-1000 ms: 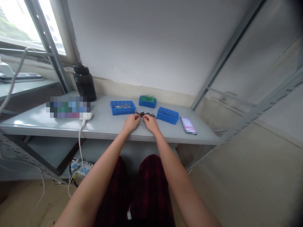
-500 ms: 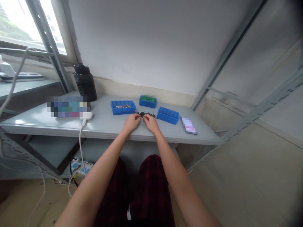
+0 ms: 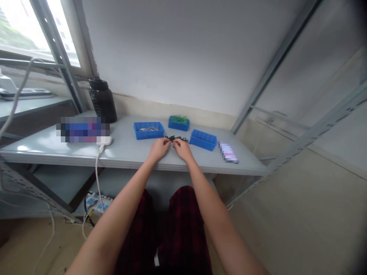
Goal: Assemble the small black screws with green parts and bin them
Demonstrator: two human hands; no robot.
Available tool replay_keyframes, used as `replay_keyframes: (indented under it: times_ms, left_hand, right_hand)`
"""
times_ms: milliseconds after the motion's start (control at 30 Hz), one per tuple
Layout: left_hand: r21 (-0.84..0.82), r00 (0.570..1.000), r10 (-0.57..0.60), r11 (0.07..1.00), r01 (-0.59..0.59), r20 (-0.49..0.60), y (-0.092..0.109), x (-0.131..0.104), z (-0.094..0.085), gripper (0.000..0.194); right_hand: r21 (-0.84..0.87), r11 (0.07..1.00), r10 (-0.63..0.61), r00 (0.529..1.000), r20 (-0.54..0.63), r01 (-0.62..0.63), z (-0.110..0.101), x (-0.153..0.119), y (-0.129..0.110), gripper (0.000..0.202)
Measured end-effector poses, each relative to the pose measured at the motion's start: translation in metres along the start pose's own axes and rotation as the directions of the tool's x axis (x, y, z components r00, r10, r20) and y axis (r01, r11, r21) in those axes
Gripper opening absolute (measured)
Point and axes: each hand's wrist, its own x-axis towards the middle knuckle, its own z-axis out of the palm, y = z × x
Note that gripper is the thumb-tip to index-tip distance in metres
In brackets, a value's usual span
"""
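My knees in red-and-black plaid are closest, then both arms run out to the grey table (image 3: 129, 152). My left hand (image 3: 158, 148) and right hand (image 3: 182, 149) sit almost touching near the front edge, fingertips pinched together at the near side of a little heap of small black parts (image 3: 175, 138). Whatever they're pinching is too tiny to make out.

At 11 o'clock from the heap there's a blue tray with metal bits (image 3: 148, 130), at 12 a blue tray with green stuff (image 3: 179, 123), and at 2 a third blue tray (image 3: 203, 139). A dark jug (image 3: 102, 100) stands far off at 10.

No readable writing anywhere; two patches are blurred out. Nothing has budged since a second ago, hands included.
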Motion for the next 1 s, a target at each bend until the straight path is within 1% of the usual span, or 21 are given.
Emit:
replay_keyframes:
  times_ms: [233,467,600,700,833,1000]
  left_hand:
    - [-0.016,1.0,0.003,1.0,-0.003,-0.009,0.0022,-0.0001,-0.0006,0.026]
    - [-0.023,1.0,0.007,1.0,-0.007,-0.007,0.0017,0.0001,-0.0005,0.025]
    - [-0.028,0.999,0.028,0.999,-0.028,0.015,-0.0007,0.0021,0.0007,0.024]
    - [-0.03,0.997,0.059,0.998,-0.058,0.052,-0.0025,0.004,0.0018,0.025]
    - [-0.022,0.992,0.087,0.996,-0.085,0.095,-0.0043,0.0048,0.0025,0.028]
    - [-0.045,0.997,0.069,0.997,-0.068,0.028,-0.0041,0.0031,0.0019,0.026]
  right_hand:
    - [0.025,1.0,0.002,1.0,-0.028,-0.001,0.0007,0.0001,-0.0002,0.018]
    - [0.073,0.997,-0.019,0.998,-0.065,0.024,0.0002,-0.0004,-0.0006,0.017]
    - [0.098,0.992,-0.066,0.994,-0.093,0.075,-0.0004,-0.0014,-0.0041,0.019]
    - [0.101,0.989,-0.099,0.989,-0.105,0.11,-0.0013,-0.002,-0.0065,0.019]
    - [0.091,0.989,-0.102,0.988,-0.115,0.112,-0.0012,-0.0016,-0.0061,0.018]
    - [0.067,0.996,-0.049,0.99,-0.129,0.058,0.0002,-0.0005,-0.0015,0.02]
